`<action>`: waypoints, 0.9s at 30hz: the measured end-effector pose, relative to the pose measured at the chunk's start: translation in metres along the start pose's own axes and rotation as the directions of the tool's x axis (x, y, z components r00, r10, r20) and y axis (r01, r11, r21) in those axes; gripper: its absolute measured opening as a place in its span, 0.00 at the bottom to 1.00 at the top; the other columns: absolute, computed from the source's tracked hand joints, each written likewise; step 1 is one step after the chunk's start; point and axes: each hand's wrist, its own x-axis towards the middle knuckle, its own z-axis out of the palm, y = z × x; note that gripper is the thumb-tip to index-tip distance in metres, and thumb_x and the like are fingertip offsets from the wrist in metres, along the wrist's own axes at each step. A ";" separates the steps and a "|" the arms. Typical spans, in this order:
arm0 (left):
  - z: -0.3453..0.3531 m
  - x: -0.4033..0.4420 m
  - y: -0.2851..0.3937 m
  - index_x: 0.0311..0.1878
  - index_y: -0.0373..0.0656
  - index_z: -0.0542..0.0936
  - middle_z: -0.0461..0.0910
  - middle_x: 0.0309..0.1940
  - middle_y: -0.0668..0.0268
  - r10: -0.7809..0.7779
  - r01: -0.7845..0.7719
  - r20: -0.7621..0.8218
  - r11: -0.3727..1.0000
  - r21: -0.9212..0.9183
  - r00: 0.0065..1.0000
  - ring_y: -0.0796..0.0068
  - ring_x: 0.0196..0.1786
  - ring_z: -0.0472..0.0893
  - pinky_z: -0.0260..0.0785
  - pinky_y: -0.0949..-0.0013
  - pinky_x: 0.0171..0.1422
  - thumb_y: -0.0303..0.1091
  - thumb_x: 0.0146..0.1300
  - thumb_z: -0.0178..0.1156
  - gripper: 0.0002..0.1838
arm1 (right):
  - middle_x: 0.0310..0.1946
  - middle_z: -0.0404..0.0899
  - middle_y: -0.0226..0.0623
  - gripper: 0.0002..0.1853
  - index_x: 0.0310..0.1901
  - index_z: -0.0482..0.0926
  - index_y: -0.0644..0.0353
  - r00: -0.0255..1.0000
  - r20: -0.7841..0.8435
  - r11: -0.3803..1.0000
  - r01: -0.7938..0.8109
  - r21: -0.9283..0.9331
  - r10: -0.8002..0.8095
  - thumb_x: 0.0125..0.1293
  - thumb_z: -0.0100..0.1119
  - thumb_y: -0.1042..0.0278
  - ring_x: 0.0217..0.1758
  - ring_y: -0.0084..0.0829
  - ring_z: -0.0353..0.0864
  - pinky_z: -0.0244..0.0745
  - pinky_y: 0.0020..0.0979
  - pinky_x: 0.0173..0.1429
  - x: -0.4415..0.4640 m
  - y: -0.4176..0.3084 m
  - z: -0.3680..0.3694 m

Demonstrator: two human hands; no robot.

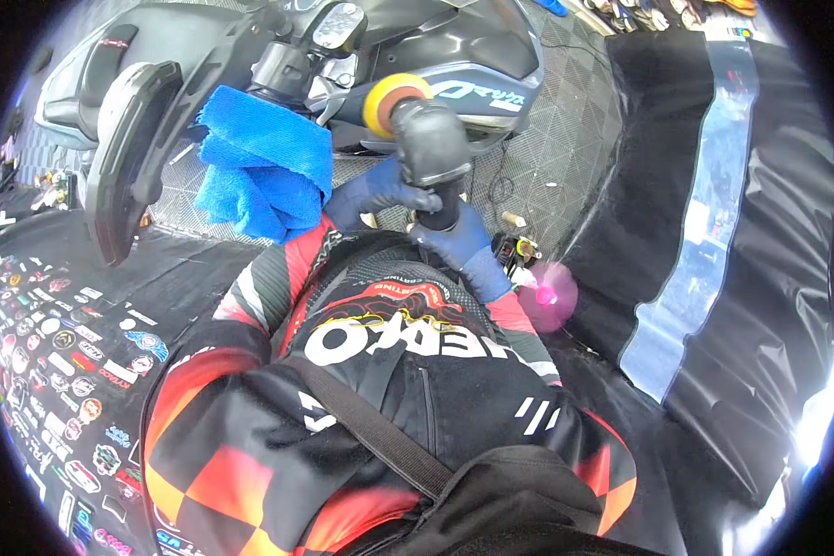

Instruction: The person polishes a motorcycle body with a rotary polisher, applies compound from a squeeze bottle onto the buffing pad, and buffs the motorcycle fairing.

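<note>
Jutting forward, a black, yellow-padded polisher (433,144) sits grasped between the curled, blue-gloved left hand (372,193) and blue-gloved right hand (461,244).

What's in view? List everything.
Panelled motorcycle: one, grey and black, top
Handheld polisher: one, black, upper centre
Round foam pad: one, yellow and orange, on polisher
Rumpled plush towel: one, blue, left of polisher
Blurred round disc: one, pink, right of centre
Wrinkled sheeting: one, black, right
Transparent strip: one, clear, in sheeting
Stickered sheet: one, black, lower left
Tiled floor: one, grey, around motorcycle
Printed jersey: one, black, red and orange, bottom
Left gloved hand: one, blue, at polisher
Right gloved hand: one, blue, around polisher
</note>
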 end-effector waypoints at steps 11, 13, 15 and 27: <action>0.011 -0.014 -0.027 0.65 0.46 0.73 0.79 0.56 0.66 0.182 -0.184 -0.064 0.983 -0.024 0.981 0.75 0.57 0.77 0.71 0.64 0.63 0.29 0.52 0.75 0.35 | 0.52 0.82 0.50 0.52 0.70 0.64 0.58 0.997 0.035 0.921 0.073 -0.384 -0.064 0.42 0.78 0.50 0.56 0.44 0.83 0.76 0.39 0.60 -0.009 -0.010 -0.031; 0.003 0.002 -0.024 0.63 0.45 0.75 0.79 0.55 0.66 -0.039 0.040 -0.037 0.998 0.043 0.999 0.75 0.57 0.76 0.69 0.65 0.64 0.30 0.51 0.76 0.34 | 0.51 0.83 0.44 0.43 0.63 0.71 0.63 0.998 -0.007 0.940 0.052 -0.337 -0.058 0.45 0.79 0.58 0.52 0.34 0.84 0.77 0.36 0.59 -0.002 0.003 -0.042; 0.008 0.019 -0.007 0.61 0.44 0.76 0.79 0.56 0.66 0.089 -0.089 0.008 0.991 0.104 0.996 0.74 0.56 0.77 0.69 0.64 0.64 0.31 0.50 0.77 0.32 | 0.52 0.83 0.44 0.41 0.62 0.72 0.63 0.999 -0.042 0.941 -0.006 -0.338 -0.009 0.46 0.78 0.59 0.53 0.33 0.84 0.77 0.36 0.60 0.000 -0.009 -0.046; 0.017 0.061 -0.044 0.72 0.53 0.61 0.68 0.66 0.69 0.375 -0.418 0.186 0.833 0.363 0.908 0.76 0.68 0.66 0.58 0.67 0.73 0.32 0.47 0.79 0.49 | 0.53 0.80 0.51 0.47 0.64 0.71 0.56 0.995 0.097 0.785 0.030 -0.618 0.038 0.41 0.78 0.46 0.55 0.47 0.82 0.76 0.42 0.60 0.015 0.007 -0.111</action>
